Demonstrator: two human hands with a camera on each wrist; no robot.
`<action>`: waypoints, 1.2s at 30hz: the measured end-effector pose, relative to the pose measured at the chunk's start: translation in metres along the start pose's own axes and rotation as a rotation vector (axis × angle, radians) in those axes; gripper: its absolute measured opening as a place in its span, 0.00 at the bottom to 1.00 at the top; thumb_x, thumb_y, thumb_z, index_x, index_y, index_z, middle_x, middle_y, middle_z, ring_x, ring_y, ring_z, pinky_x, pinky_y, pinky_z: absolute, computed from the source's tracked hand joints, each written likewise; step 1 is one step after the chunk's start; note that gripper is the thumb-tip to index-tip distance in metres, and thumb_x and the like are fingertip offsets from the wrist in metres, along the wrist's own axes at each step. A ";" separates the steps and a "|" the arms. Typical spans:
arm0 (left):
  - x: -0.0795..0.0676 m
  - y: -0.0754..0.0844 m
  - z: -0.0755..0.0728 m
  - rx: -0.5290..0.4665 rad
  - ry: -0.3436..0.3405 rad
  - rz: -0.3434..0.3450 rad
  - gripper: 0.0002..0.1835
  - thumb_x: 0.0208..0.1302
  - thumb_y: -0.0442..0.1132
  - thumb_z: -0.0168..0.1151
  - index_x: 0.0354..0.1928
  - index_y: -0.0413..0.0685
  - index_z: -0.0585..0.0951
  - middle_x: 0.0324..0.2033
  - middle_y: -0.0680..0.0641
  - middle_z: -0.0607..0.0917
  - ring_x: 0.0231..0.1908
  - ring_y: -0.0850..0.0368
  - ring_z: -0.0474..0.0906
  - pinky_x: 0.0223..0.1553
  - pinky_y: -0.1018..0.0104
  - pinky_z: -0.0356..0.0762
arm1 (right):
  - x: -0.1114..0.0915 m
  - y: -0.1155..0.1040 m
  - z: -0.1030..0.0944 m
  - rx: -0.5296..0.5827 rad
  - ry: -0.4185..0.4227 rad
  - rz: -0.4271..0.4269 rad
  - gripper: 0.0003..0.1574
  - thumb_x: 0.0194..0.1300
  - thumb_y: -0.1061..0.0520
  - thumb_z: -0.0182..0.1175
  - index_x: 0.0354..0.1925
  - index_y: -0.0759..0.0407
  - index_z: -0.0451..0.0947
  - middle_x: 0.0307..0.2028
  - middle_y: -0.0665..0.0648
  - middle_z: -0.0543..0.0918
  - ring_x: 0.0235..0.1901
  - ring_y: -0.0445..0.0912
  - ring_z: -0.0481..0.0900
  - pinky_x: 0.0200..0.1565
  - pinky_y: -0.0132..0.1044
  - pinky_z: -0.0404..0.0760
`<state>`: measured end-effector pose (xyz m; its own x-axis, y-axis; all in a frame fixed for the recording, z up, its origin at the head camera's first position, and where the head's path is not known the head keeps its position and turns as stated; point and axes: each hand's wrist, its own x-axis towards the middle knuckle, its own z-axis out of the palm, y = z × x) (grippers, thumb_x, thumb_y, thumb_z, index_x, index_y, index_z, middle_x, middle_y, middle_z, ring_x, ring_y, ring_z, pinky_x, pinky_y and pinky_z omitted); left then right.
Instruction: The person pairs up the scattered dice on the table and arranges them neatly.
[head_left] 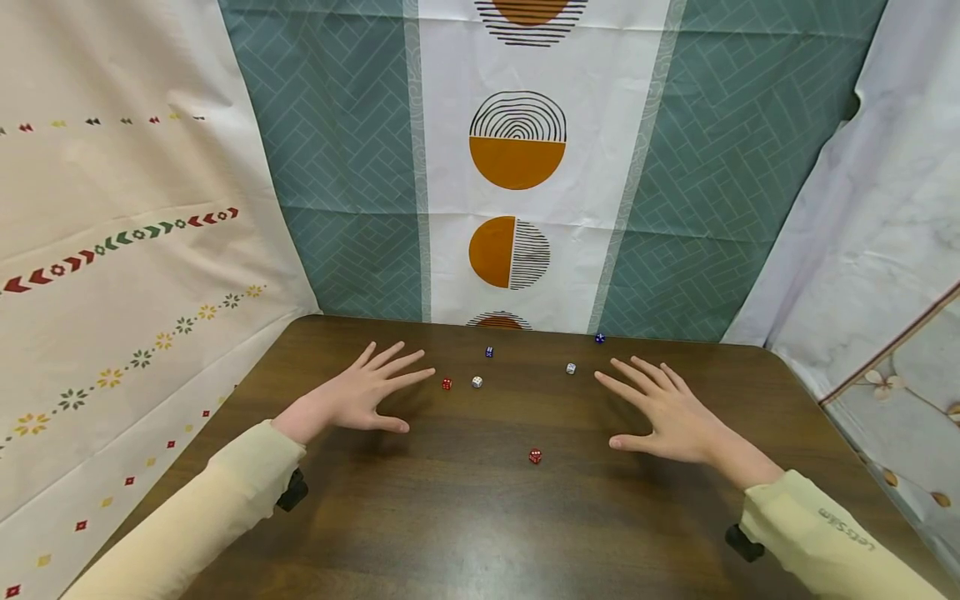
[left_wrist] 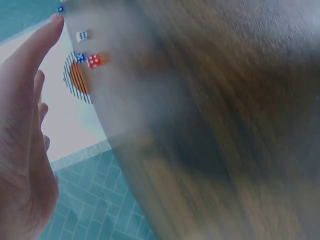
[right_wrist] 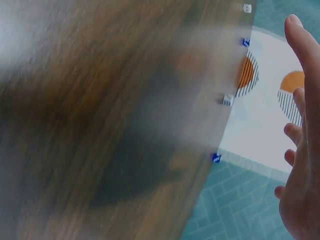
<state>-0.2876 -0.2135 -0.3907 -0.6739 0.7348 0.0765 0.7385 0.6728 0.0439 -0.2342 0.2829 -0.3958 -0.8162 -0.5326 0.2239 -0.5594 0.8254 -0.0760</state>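
Both hands hover over the brown table with fingers spread and hold nothing. My left hand (head_left: 360, 392) is nearest to a red die (head_left: 447, 384), which lies just beyond its fingertips, with a white die (head_left: 477, 382) beside it. Further back lies a blue die (head_left: 490, 352). My right hand (head_left: 671, 414) is closest to another white die (head_left: 571, 368), and a second blue die (head_left: 600, 338) sits behind that at the table's far edge. Between the hands, nearer to me, rests another red die (head_left: 535, 456). The left wrist view also catches a red die (left_wrist: 93, 61).
The dark wooden table (head_left: 465, 525) ends at a hanging teal and white cloth (head_left: 345, 167) with orange circles. A cream patterned cloth (head_left: 150, 275) hangs along the left side, and a pale marbled cloth (head_left: 885, 250) along the right.
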 end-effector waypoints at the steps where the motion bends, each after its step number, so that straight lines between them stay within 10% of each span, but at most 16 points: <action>1: 0.001 0.001 0.000 -0.007 -0.001 0.003 0.47 0.57 0.64 0.65 0.76 0.62 0.59 0.78 0.46 0.53 0.77 0.36 0.43 0.69 0.25 0.40 | 0.001 -0.002 0.000 0.001 0.000 -0.005 0.57 0.55 0.29 0.66 0.76 0.37 0.53 0.78 0.52 0.53 0.76 0.59 0.48 0.68 0.69 0.47; 36: 0.013 0.028 0.026 -0.147 -0.078 0.083 0.46 0.62 0.66 0.60 0.78 0.63 0.54 0.78 0.43 0.53 0.77 0.35 0.46 0.72 0.35 0.50 | 0.029 -0.058 0.039 0.135 0.002 -0.172 0.51 0.56 0.32 0.68 0.73 0.41 0.62 0.72 0.55 0.67 0.72 0.58 0.60 0.65 0.65 0.61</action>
<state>-0.2766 -0.1826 -0.4140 -0.6056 0.7958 0.0084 0.7828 0.5937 0.1863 -0.2312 0.2123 -0.4232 -0.7065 -0.6632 0.2469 -0.7051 0.6895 -0.1655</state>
